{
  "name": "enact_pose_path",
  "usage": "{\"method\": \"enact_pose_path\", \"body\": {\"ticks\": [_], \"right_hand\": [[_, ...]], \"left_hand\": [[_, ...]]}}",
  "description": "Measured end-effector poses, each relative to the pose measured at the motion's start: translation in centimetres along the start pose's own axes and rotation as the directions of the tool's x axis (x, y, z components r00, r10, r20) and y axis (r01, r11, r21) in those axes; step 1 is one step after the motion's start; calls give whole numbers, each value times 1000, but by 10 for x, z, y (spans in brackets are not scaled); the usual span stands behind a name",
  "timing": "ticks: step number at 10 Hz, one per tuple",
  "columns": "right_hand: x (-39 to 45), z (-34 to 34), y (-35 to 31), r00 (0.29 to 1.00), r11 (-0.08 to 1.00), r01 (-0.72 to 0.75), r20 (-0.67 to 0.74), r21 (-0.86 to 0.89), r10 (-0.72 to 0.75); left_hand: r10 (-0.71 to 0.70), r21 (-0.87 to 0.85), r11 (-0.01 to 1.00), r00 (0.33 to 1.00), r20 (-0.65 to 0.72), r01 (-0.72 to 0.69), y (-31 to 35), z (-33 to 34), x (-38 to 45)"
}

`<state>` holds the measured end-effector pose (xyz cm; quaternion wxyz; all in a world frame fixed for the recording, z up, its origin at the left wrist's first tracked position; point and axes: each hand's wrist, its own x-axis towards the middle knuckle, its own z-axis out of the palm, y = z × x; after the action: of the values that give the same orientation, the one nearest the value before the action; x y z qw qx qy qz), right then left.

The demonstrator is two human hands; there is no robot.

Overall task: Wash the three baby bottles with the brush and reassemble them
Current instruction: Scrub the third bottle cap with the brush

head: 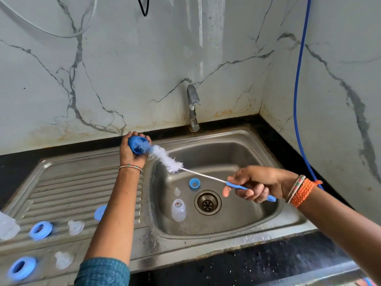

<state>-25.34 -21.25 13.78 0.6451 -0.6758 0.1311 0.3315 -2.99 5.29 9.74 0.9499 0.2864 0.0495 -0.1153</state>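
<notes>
— What do I have in the sink basin (237,145) right now?

— I see one clear bottle body (178,210) lying near the drain (207,202), a small clear teat (177,191) just above it, and a blue screw ring (194,183) beside that. All three lie apart from each other on the steel floor.

— And my hands?

— My left hand (129,149) has its grip clamped round a blue cap (137,144), its open mouth facing right. My right hand (253,186) pinches the blue handle of the bottle brush (168,159); the white bristle tip sits inside the cap, the rest of the bristles outside it, above the basin's left edge.

— What lies on the draining board (82,182)?

— Two blue rings (40,230) (22,267), each with a clear teat (75,227) (63,259) to its right. Another blue piece (100,212) shows partly behind my left forearm. A clear bottle (7,226) is cut off at the left edge; I cannot tell whether anything is in it.

— The tap (193,108)?

— Behind the basin, against the marble wall.
</notes>
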Motion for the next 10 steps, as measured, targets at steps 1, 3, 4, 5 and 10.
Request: {"method": "enact_pose_path", "body": {"ticks": [1, 3, 4, 5, 10], "right_hand": [[5, 2, 5, 942, 952, 132, -265, -276, -208], [-5, 12, 3, 423, 394, -105, -400, -913, -813], [-8, 19, 7, 207, 306, -313, -379, -899, -902], [-5, 21, 12, 452, 434, -352, -557, -829, -697], [3, 13, 10, 378, 523, -86, -513, -848, -770]], "left_hand": [[-70, 158, 984, 993, -96, 85, 2, 0, 2], [-165, 277, 936, 964, -207, 220, -2, -5, -1], [-162, 242, 949, 970, -179, 203, -2, -3, -4], [-153, 237, 955, 980, -126, 180, -6, -1, -4], [-127, 109, 985, 990, -66, 134, -16, 0, -4]]}}
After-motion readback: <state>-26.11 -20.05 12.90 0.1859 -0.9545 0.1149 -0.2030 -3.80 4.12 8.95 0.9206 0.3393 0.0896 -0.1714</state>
